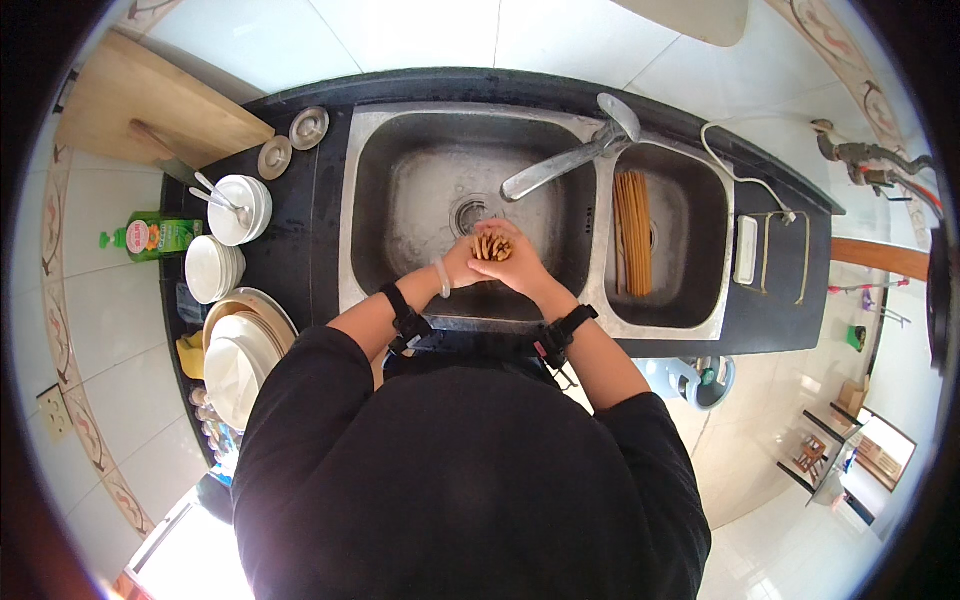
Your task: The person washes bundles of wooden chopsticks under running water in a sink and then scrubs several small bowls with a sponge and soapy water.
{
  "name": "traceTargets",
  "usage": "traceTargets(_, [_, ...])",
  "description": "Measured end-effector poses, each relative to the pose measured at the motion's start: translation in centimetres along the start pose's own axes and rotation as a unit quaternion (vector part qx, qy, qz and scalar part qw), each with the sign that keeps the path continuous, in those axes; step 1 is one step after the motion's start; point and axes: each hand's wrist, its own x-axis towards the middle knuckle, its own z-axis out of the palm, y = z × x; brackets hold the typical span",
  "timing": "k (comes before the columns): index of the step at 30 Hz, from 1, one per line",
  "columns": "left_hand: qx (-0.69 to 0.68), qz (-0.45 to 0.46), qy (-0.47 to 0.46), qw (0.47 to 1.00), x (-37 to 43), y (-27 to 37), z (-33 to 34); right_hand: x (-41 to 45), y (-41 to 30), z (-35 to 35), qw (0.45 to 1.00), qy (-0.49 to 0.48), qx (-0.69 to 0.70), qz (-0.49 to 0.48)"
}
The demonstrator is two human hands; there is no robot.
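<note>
Both my hands are wrapped around a bundle of wooden chopsticks (493,246), whose ends point up at me. My left hand (461,265) closes on the bundle from the left, with a pale bangle at its wrist. From the right, my right hand (525,262) curls around the same bundle. They are above the large basin (420,172) of a steel double sink, near its drain (472,214). The faucet (555,169) reaches over this basin; whether water runs is not visible. More chopsticks (634,232) lie side by side in the small basin (690,277).
Stacked white bowls (240,210), spoons, plates (232,367) and a green pump bottle (165,236) crowd the left counter. Two sink strainers (309,127) sit by a wooden board (165,97). At the right stands a wire rack (765,251) beside a white cable (709,150).
</note>
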Motion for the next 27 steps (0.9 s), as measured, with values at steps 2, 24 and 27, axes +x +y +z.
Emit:
traceTargets(2, [0.022,0.033,-0.041,0.998,-0.2,-0.5,0.0,-0.4,0.7,-0.6,0.997,-0.016,-0.047,-0.056])
traceTargets(24, [0.257,0.014,0.046,0.965,-0.9,11.8,0.9,-2.2,0.3,-0.2,0.985,-0.109,0.011,0.134])
traceTargets(27, [0.393,0.117,0.04,0.911,-1.3,12.6,2.4,-2.6,1.2,0.2,0.956,-0.038,-0.18,-0.23])
